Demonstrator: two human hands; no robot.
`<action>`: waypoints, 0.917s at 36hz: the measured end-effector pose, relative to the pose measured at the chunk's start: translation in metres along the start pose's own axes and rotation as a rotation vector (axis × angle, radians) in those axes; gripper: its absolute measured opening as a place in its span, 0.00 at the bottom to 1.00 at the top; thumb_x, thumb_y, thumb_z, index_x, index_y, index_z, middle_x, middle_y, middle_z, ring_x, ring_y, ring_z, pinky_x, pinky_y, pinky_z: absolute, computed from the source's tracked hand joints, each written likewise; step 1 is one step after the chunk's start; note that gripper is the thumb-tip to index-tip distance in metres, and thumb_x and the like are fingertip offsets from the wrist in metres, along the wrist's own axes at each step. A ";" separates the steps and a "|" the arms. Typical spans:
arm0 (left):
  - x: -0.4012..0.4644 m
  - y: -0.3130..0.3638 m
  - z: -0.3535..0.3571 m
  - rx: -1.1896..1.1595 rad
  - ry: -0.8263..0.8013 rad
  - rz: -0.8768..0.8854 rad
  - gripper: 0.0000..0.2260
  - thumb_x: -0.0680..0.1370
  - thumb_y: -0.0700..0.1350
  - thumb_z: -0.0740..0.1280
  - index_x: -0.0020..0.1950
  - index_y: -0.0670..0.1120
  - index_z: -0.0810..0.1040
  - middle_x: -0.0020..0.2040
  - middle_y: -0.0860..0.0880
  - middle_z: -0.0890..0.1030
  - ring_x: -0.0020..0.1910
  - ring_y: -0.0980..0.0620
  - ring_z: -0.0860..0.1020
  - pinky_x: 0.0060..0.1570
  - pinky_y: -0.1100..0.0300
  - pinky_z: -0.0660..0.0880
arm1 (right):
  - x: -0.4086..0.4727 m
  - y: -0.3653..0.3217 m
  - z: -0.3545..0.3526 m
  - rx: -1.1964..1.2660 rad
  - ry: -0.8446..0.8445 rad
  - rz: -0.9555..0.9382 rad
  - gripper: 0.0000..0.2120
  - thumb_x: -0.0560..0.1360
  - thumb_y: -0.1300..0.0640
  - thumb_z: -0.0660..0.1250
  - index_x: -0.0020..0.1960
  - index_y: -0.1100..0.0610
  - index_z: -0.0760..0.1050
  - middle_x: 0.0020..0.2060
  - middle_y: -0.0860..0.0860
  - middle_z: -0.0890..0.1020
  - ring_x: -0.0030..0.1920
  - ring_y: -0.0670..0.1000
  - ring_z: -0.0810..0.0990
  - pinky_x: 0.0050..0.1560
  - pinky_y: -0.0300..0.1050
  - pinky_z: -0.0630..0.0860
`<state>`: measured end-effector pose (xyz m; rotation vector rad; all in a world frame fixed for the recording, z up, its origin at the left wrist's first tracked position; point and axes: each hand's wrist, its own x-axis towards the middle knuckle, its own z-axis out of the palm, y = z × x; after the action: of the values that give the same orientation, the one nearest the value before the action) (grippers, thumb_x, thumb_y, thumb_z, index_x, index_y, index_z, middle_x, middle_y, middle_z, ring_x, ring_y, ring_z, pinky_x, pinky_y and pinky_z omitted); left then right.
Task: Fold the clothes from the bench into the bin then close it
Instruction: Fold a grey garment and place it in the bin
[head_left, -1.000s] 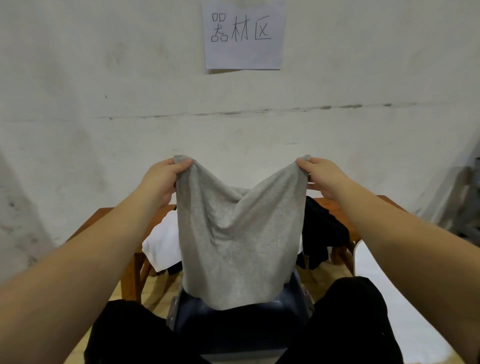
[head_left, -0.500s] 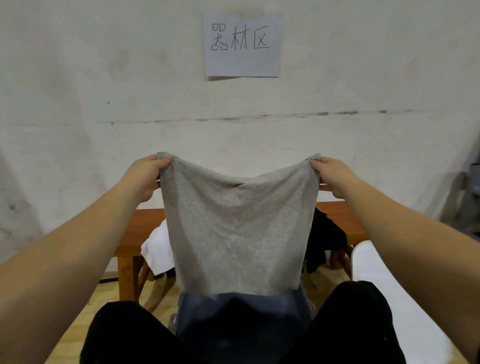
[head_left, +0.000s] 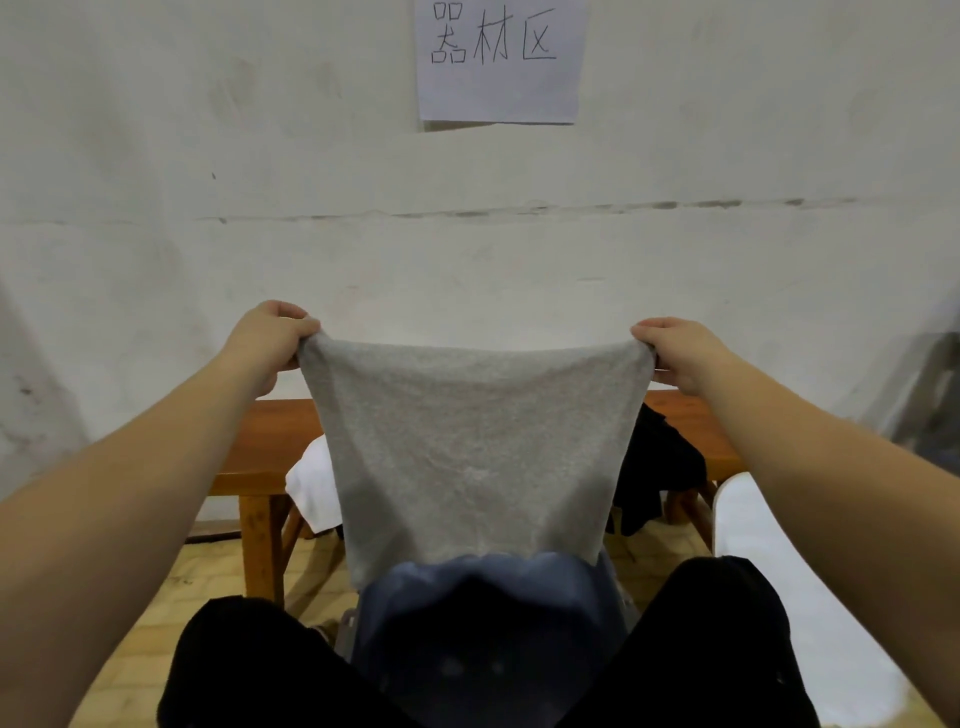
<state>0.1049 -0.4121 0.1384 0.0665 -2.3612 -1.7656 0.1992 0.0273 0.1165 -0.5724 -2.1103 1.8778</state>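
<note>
Seen from the head camera, the grey cloth (head_left: 475, 447) hangs as a flat sheet in front of the wooden bench (head_left: 260, 441), pinched at its two top corners: the left hand (head_left: 270, 338) grasps the left corner, the right hand (head_left: 675, 353) the right. Its top edge runs nearly taut from one hand to the other, so the long axis lies side to side, and everything else drops straight down from the grips. Its bottom hem ends just above the dark blue bin (head_left: 483, 623), which sits open between the person's knees (neither hand is nearer; the sheet hangs evenly). Soft, plain and unwrinkled, the cloth looks ready to halve. A white garment (head_left: 311, 488) and a black garment (head_left: 660, 467) lie on the bench behind it.
</note>
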 end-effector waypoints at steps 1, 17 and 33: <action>0.002 -0.001 -0.001 -0.005 -0.004 -0.015 0.08 0.77 0.42 0.70 0.55 0.46 0.76 0.53 0.45 0.78 0.50 0.46 0.77 0.44 0.54 0.78 | 0.002 0.001 0.000 0.042 -0.008 0.028 0.14 0.81 0.57 0.65 0.65 0.57 0.74 0.45 0.51 0.77 0.42 0.49 0.77 0.42 0.44 0.76; 0.038 0.008 0.006 0.126 -0.355 -0.018 0.10 0.78 0.32 0.61 0.52 0.40 0.81 0.55 0.41 0.80 0.51 0.46 0.77 0.51 0.56 0.75 | 0.049 -0.010 -0.012 -0.026 -0.229 -0.116 0.20 0.76 0.73 0.62 0.65 0.60 0.74 0.62 0.57 0.76 0.57 0.48 0.77 0.54 0.40 0.75; 0.069 -0.023 0.030 0.650 -0.169 0.296 0.10 0.79 0.48 0.68 0.44 0.43 0.77 0.52 0.48 0.75 0.49 0.48 0.73 0.44 0.56 0.65 | 0.087 0.016 -0.024 -0.721 0.054 -0.367 0.12 0.80 0.55 0.63 0.46 0.63 0.78 0.47 0.61 0.79 0.44 0.59 0.76 0.40 0.47 0.71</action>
<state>0.0300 -0.4008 0.1168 -0.3334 -2.7871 -0.8588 0.1343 0.0891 0.0977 -0.3205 -2.6090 0.8756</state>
